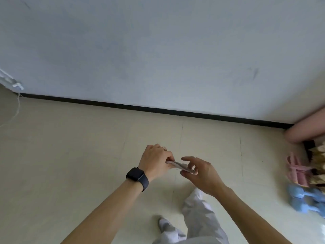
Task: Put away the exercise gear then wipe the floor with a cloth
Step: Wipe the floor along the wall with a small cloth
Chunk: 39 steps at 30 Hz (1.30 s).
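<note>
Fingers point(169, 158) of left hand point(156, 161) and right hand point(202, 175) pinch a cloth point(181, 166)

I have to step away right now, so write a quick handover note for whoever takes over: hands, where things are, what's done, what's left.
Left hand: grips one end of the folded cloth.
Right hand: pinches the other end. The cloth is held in the air above the floor.
Gear: blue dumbbells, pink gear and a pink roll sit together near the wall at the right edge, partly cut off.
Done: the gear appears gathered there.
Left: wipe the floor; the cloth is not yet on it.
</note>
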Available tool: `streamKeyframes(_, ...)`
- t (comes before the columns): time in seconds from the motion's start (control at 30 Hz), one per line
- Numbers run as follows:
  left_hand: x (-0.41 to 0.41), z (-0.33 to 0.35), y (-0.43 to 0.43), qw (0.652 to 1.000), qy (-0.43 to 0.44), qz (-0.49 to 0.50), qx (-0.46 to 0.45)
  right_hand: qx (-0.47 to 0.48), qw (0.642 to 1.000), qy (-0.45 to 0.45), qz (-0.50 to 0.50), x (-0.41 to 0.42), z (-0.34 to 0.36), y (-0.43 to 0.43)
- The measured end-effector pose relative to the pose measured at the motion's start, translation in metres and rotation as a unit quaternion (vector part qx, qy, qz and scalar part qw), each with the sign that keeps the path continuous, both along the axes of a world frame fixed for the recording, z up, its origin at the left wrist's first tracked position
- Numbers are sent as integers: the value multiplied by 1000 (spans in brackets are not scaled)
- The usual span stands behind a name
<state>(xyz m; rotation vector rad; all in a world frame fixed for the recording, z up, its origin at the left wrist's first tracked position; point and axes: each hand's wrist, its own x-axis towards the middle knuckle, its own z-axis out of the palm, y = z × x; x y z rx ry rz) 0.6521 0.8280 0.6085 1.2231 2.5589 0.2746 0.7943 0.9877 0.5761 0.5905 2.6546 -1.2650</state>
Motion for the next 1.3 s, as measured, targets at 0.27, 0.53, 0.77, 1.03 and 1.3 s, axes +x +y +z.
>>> streamKeyframes(0.27,-90,-58,103,996,-46,-57,-59,47,998,-6,-40,-77,-62,99)
streamKeyframes(0.53,-152,-162,173,983,-53,-107,-140,44,989,-139,-25,-144,-153,153)
streamKeyframes(0.77,-204,-332,217,956,-116,-169,-211,39,973,-222,-54,-191,-307,171)
streamKeyframes(1.03,-285,-556,222,919,-70,-245,-302,135,936,-227,-233,-231,-501,210)
streamKeyframes(1.3,-337,-736,244,937,-16,-249,-244,313,900,-76,-295,-231,-692,201)
